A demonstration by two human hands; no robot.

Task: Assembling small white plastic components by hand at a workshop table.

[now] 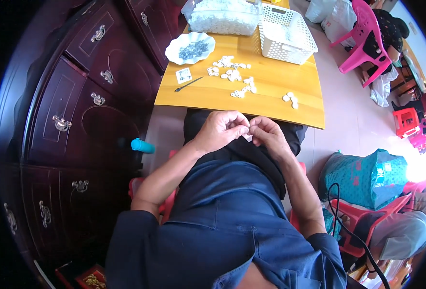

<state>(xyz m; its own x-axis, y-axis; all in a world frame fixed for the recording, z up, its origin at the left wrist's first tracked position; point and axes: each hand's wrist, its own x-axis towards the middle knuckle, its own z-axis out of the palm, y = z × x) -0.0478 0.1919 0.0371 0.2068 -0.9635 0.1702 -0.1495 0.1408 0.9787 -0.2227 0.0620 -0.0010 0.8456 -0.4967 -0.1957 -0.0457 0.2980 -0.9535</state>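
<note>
Pinched nearly closed, the left hand (225, 127) and right hand (268, 132) meet around a small white piece (248, 138) (mostly hidden), probably for fine control, just nearer than the table (280, 79). Loose white pieces (230, 74) lie farther away, seemingly spread for easy picking.

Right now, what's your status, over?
Left hand, right hand: pinched, close together. Small white piece between them. Table just ahead, loose white pieces on top.
</note>
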